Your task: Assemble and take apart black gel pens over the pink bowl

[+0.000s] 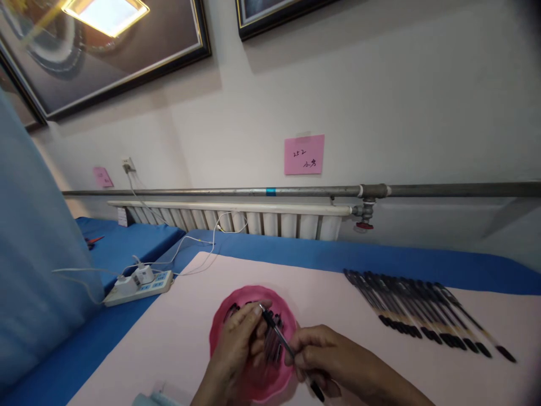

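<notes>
Above a pink scalloped bowl (213, 324), my right hand (327, 358) is closed around a slim ballpoint pen (279, 334) with a clear barrel and black ends. The pen slants, its bare metal tip pointing up and left. My left hand (239, 341) is closed too, with thumb and fingertips pinched at that tip; part of the grip is hidden. Slender dark parts (274, 349) lie in the bowl, partly covered by my left hand and blurred. To the right, a row of several similar pens (414, 310) lies side by side.
Pink paper (139, 349) covers part of the blue table (253, 246). On the left stands a white power strip (158, 285) with plugged-in chargers and loose cables. Light-blue material (156, 399) lies at the front edge. A radiator (270, 223) and pipe (236, 193) run along the wall.
</notes>
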The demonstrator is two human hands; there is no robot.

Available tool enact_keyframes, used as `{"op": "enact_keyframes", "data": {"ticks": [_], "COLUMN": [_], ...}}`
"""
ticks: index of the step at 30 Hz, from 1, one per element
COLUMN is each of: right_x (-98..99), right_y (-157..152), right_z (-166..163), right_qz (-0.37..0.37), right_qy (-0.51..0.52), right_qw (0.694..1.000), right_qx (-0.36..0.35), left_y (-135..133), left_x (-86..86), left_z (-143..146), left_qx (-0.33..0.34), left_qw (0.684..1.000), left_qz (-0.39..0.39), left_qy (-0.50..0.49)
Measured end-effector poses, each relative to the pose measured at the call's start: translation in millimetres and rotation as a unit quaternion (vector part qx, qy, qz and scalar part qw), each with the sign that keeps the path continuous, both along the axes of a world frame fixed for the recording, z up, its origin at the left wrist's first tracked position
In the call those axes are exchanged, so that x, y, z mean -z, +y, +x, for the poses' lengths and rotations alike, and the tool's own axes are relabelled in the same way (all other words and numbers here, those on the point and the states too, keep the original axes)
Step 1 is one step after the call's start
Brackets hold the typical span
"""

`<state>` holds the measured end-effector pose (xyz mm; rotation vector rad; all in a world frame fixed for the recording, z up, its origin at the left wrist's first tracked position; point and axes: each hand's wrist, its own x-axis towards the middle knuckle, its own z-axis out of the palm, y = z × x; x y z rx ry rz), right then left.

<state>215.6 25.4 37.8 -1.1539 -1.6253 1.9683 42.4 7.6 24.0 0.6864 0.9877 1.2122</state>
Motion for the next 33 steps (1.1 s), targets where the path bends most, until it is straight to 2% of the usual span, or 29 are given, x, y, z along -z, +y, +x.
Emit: {"op": "enact_keyframes", "data": {"ticks": [5, 11, 18, 23, 28, 33], "right_x": [0.1, 7.0, 1.4, 5.9, 4.6, 5.4], "right_y": [-2.0, -1.4, -4.4, -3.0, -4.6, -4.6], "right_z": [-2.6, -11.9, -12.7, -15.2, -16.6, -16.3], "right_qz": [0.011, 0.079, 0.0, 0.047, -0.025, 0.029], "right_qy": [0.027, 0.01, 0.085, 0.069, 0.087, 0.063], "right_qw": [0.999, 0.994, 0.996, 0.992, 0.995, 0.994], "right_qx": [-0.02, 0.073, -0.011, 0.089, 0.031, 0.081], "left_y": [0.1, 2.6, 0.6, 2.6, 3.1, 2.3], "left_x": [-2.6, 1.3, -4.6, -0.9, -0.2, -0.7], "left_z": [5.1, 6.1, 4.2, 3.3, 3.1, 4.0], "left_qx": [-0.032, -0.068, -0.069, -0.072, -0.073, -0.07], "left_qw": [0.997, 0.991, 0.985, 0.985, 0.986, 0.984], "left_qz": [0.019, 0.023, 0.031, 0.029, 0.034, 0.046], "left_qy": [-0.068, -0.116, -0.157, -0.156, -0.149, -0.155]}}
